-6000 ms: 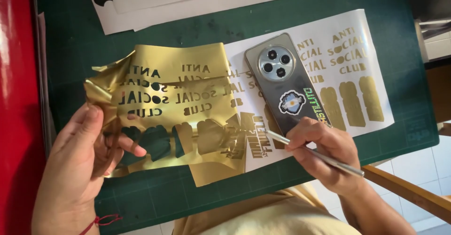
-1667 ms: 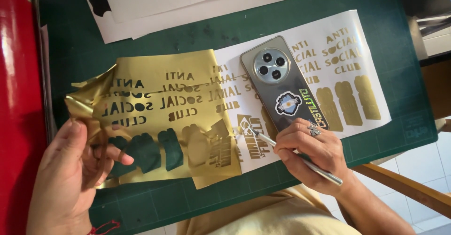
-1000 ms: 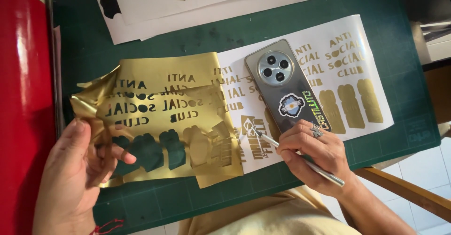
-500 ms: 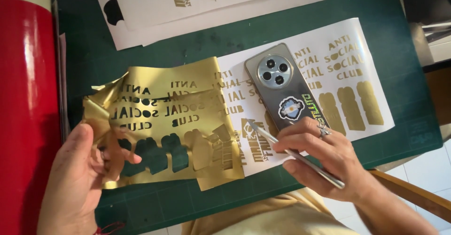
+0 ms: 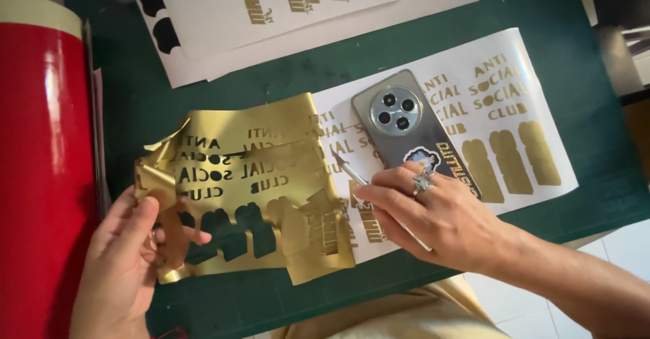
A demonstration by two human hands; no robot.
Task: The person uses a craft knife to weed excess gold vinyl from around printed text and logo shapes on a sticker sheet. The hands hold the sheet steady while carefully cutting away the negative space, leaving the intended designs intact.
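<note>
A red roll (image 5: 40,176) stands at the far left, cut off by the edge. The left hand (image 5: 125,258) pinches the crumpled left end of the gold foil sheet (image 5: 250,183), whose long axis runs left–right over the green mat (image 5: 135,95). The right hand (image 5: 433,214) grasps a thin weeding tool (image 5: 349,171) (tip pointing up-left) — its rear is hidden under the fingers — beside a grey phone (image 5: 406,132) on the white backing sheet (image 5: 528,75).

I've got one view only: head cam, looking steeply down at the green cutting mat (image 5: 555,95) from close range. My left hand (image 5: 118,264) enters bottom left, right hand (image 5: 433,214) from bottom right.
</note>
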